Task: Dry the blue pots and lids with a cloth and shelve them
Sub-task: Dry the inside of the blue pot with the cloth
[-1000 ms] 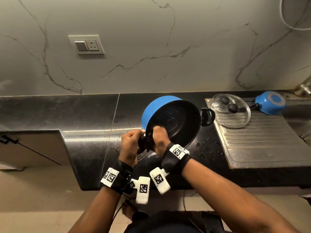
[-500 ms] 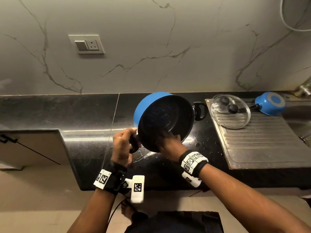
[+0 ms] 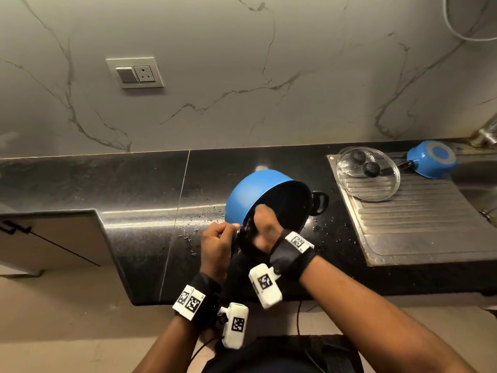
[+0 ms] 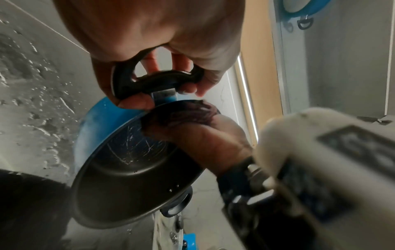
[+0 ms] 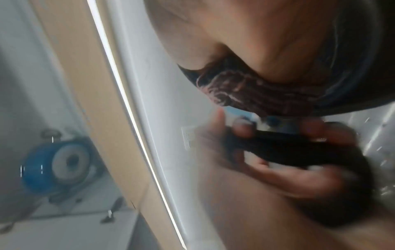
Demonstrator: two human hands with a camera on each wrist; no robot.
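The left hand (image 3: 217, 244) is curled round the near black handle (image 4: 153, 82) of the blue pot (image 3: 252, 195), fingers threaded through the loop and thumb pressed against the pot's outer wall just below it. The left forearm rises from below, wrist bent slightly back, with a white tagged wrist unit hanging under it. The pot is held tilted above the black counter (image 3: 139, 189), its dark inside turned toward the person and its blue wall facing away; whether its lower edge touches the counter cannot be told.

The right hand (image 3: 265, 230) reaches into the pot's mouth just beside the left hand, knuckles up, fingers bunched round a dark patterned cloth (image 4: 188, 113) that it presses against the inner wall right by the held handle. The right forearm comes in from the lower right, wrist cocked downward over the rim. The two hands sit close together, almost touching, each clamped on its own thing.

The pot's second black handle (image 3: 320, 201) sticks out on the side away from the left hand. Water drops lie on the counter beyond the left hand's knuckles. Well off to the right of the right hand, a glass lid (image 3: 368, 173) with black knobs showing lies on the ribbed steel drainboard (image 3: 419, 224), and past it a smaller blue pot (image 3: 431, 158) rests bottom up.
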